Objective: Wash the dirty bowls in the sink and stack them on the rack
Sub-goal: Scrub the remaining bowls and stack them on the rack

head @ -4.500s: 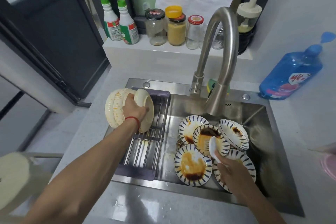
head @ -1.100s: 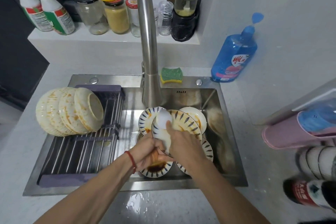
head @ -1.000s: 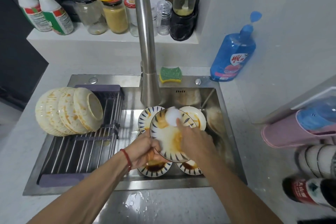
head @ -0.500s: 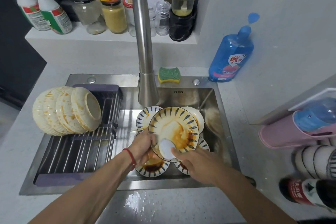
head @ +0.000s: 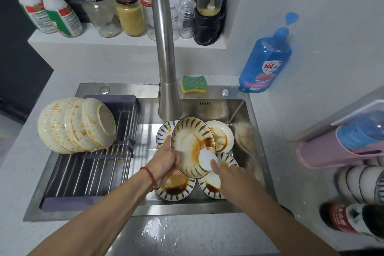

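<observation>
Over the sink (head: 242, 110), the left hand (head: 165, 162) grips a tilted, sauce-smeared bowl (head: 192, 145) by its rim while the right hand (head: 227, 174) presses a white pad (head: 207, 159) against its inside. More dirty bowls (head: 176, 188) lie beneath; four cream bowls (head: 76, 125) lean on the rack (head: 91, 172). Writing on the blue bottle (head: 266, 62) is too small to read.

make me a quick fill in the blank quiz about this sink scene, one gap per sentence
1. The left hand holds a striped bowl tilted over the ____.
2. The right hand presses a ____ pad against that bowl's inside.
3. The cream bowls lean stacked on the ____.
4. The green and yellow sponge lies just right of the ____.

Missing words: sink; white; rack; faucet
</observation>
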`<act>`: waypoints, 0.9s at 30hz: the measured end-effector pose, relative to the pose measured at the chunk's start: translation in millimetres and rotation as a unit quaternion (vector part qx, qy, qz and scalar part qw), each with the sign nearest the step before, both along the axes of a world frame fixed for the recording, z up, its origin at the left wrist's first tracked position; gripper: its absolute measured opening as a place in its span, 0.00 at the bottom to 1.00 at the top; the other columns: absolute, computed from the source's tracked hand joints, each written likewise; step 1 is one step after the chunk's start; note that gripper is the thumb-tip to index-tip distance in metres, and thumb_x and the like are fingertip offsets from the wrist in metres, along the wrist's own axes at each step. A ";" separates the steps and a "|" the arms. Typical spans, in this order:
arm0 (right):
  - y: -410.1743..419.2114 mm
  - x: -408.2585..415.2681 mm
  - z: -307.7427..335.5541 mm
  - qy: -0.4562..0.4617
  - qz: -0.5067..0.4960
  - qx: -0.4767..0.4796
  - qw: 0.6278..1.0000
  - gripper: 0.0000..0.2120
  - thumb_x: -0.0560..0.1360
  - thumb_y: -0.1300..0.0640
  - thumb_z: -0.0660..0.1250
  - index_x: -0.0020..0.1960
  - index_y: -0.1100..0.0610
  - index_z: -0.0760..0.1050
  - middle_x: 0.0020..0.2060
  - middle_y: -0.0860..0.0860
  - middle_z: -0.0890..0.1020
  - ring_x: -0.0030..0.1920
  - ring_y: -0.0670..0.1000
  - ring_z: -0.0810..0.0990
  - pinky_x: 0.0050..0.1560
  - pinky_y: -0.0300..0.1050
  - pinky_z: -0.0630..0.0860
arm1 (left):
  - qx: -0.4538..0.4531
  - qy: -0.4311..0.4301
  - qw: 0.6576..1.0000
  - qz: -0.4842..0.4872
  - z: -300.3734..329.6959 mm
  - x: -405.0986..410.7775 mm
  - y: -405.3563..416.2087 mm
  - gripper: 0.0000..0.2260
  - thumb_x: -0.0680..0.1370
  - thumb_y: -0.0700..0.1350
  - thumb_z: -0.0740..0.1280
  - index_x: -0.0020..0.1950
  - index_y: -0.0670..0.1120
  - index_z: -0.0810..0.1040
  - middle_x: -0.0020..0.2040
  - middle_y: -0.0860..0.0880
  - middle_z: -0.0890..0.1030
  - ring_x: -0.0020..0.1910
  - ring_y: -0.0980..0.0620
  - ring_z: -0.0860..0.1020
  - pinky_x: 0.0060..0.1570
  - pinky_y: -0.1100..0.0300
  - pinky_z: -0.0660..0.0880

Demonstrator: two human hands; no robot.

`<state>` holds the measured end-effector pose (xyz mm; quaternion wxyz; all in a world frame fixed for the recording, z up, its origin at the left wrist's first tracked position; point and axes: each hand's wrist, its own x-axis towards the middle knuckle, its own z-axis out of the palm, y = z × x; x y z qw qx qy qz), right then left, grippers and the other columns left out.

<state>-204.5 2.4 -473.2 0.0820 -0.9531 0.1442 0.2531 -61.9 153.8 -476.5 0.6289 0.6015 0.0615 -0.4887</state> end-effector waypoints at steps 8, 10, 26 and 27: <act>1.0 34.4 10.8 -0.060 -0.079 -0.018 0.995 0.36 0.83 0.60 0.59 0.84 0.49 0.45 0.44 0.51 0.78 0.34 0.47 0.71 0.32 0.40 0.64 | -0.036 0.051 0.998 -0.008 1.8 -2.3 2.3 0.37 0.70 0.22 0.52 0.74 0.48 0.70 0.62 0.38 0.79 0.55 0.31 0.83 0.34 0.36 0.83; -5.4 16.4 7.4 -0.046 -0.075 -0.002 0.996 0.38 0.82 0.59 0.60 0.84 0.47 0.43 0.44 0.49 0.79 0.34 0.44 0.74 0.30 0.38 0.64 | -0.042 0.041 0.998 -0.019 7.5 5.0 9.1 0.36 0.71 0.21 0.52 0.72 0.50 0.71 0.62 0.39 0.79 0.57 0.32 0.82 0.36 0.37 0.84; 16.0 51.6 17.6 -0.133 -0.061 0.036 0.989 0.39 0.78 0.64 0.58 0.83 0.45 0.47 0.37 0.51 0.74 0.37 0.55 0.74 0.38 0.50 0.69 | -0.080 0.118 0.990 -0.017 6.2 3.4 11.6 0.29 0.71 0.23 0.51 0.68 0.38 0.74 0.59 0.34 0.83 0.59 0.22 0.78 0.43 0.31 0.80; 6.8 52.2 17.2 -0.122 -0.079 0.014 0.989 0.38 0.79 0.64 0.57 0.83 0.46 0.48 0.37 0.50 0.74 0.38 0.55 0.74 0.37 0.50 0.68 | -0.080 0.124 0.989 -0.024 7.2 3.0 11.4 0.29 0.72 0.23 0.50 0.67 0.39 0.74 0.59 0.34 0.83 0.59 0.23 0.79 0.43 0.30 0.80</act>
